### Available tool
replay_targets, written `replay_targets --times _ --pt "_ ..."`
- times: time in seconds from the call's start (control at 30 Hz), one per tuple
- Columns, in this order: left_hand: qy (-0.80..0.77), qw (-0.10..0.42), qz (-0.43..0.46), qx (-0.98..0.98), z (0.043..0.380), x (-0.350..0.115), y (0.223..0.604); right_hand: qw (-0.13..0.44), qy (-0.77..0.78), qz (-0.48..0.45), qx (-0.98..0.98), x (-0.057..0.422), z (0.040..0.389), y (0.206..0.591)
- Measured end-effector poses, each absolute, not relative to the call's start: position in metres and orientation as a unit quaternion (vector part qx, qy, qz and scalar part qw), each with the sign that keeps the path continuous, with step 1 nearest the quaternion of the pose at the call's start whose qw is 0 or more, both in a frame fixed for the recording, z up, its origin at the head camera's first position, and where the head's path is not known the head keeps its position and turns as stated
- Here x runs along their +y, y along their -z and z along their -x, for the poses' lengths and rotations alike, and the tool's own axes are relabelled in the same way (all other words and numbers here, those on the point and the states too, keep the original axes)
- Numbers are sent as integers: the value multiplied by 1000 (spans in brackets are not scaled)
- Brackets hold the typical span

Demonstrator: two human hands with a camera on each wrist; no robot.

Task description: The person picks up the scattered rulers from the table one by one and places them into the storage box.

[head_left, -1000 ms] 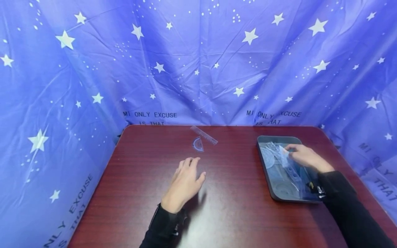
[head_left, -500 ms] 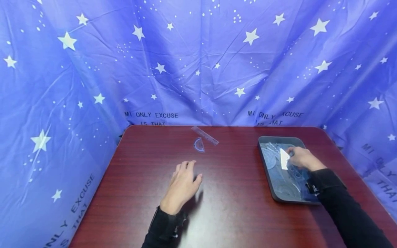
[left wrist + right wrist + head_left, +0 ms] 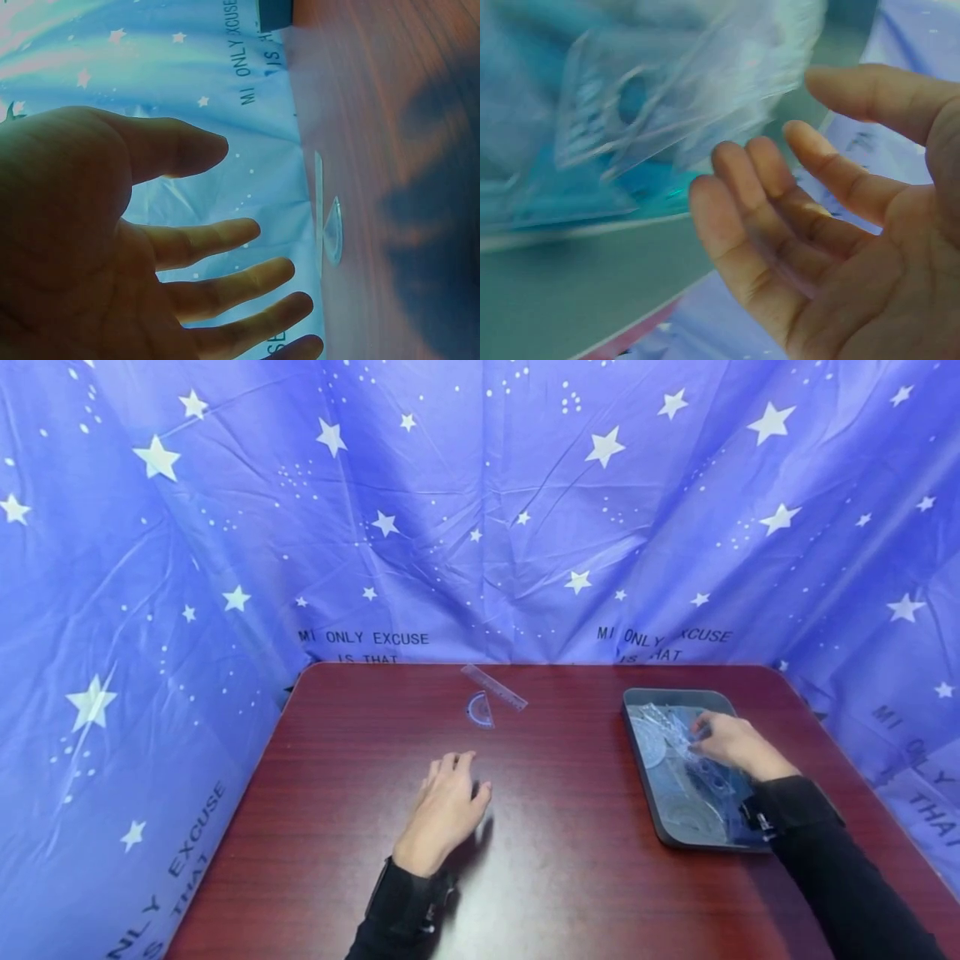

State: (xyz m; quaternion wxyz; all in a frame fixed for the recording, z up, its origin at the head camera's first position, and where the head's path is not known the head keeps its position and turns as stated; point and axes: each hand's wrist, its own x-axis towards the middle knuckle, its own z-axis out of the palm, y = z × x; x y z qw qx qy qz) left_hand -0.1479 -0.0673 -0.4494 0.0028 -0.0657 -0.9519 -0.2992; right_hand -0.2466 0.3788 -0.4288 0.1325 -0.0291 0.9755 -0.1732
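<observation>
In the head view, my right hand (image 3: pixel 733 746) is over the dark grey tray (image 3: pixel 651 802). The right wrist view shows its thumb and index finger parted, with a clear triangular set square (image 3: pixel 697 97) just beyond the fingertips. That piece is blurred and overlaps other clear plastic pieces, so I cannot tell whether a fingertip touches it. My left hand (image 3: pixel 442 814) hovers above the table with fingers spread, holding nothing. Beyond it lie a small clear protractor (image 3: pixel 480 711) and a clear ruler (image 3: pixel 495 687), near the table's back edge.
Several transparent pieces overlap inside the tray, among them a round-edged one (image 3: pixel 651 745) at its left side. The reddish-brown table (image 3: pixel 360 743) extends around the tray. A blue star-patterned curtain (image 3: pixel 480 527) hangs along the back and both sides.
Half a second ago a bright white triangular reflection showed at my right fingertips; now that glare is gone and the clear piece is low among the others. My left hand has barely moved.
</observation>
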Motion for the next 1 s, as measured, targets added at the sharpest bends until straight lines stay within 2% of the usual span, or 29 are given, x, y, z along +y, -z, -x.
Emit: replay_targets --times 0.13,0.3,0.63,1.0 --pt "297 -4 66 -953 149 -64 452 121 181 41 975 358 237 417" --pt "298 -5 67 -952 151 -60 452 80 191 76 975 323 220 402" --pt "296 -2 65 -953 162 -53 452 11 219 144 965 252 163 383" --pt "279 -13 44 -959 186 -54 449 29 230 161 959 207 116 391"
